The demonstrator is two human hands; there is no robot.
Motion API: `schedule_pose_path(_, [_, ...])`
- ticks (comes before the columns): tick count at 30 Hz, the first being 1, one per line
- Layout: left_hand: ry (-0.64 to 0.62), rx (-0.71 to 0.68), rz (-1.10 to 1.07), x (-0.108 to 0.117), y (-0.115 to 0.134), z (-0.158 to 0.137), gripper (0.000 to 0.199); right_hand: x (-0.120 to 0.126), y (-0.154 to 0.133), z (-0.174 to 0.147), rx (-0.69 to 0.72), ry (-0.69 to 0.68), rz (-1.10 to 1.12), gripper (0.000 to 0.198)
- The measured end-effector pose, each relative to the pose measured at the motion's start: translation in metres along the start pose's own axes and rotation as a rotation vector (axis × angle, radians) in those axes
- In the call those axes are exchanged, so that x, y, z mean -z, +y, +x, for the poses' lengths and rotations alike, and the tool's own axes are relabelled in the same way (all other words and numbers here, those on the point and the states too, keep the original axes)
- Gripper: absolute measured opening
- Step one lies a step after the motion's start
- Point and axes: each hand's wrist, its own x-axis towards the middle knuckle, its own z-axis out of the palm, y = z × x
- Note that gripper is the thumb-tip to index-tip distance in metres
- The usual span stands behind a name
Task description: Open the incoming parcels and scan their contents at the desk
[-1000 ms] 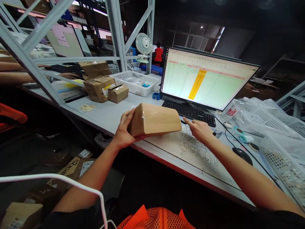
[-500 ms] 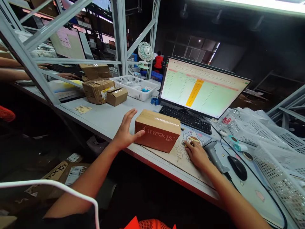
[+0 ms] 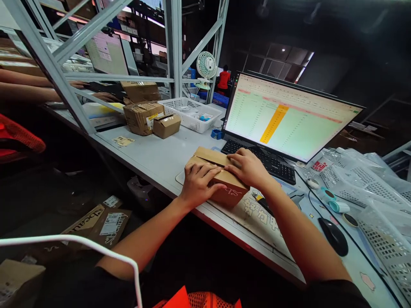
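Left hand clasps the cardboard carton, seemingly to brace it; right hand, grip unclear, touches its parted top seam.

Head-worn view. Viewpoint: above and on the near side of the cardboard box, facing forward and down. Range to box: near; wearer's orange vest nearer still. Field takes in monitor beyond box, floor below and left of it.

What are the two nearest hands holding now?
Left hand: partly curled on the cardboard box; grip can't be told.
Right hand: partly bent on the box's top; grip can't be told.
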Motion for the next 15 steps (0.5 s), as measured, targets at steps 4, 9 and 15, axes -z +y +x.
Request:
schedule_pose_path(4, [0.007,0.003,-0.028,0.000,0.002,0.003,0.043,0.012,0.004,0.014,-0.168,-0.024,-0.135,0.039])
schedule_pose_path(9, [-0.093,0.028,-0.012,0.008,0.005,0.010,0.040,0.010,0.032,0.045,-0.305,-0.015,-0.099,0.051])
schedule_pose_path(15, [-0.431,0.008,-0.043,0.024,-0.005,0.062,0.042,-0.021,0.058,0.065,-0.439,-0.208,0.162,0.057])
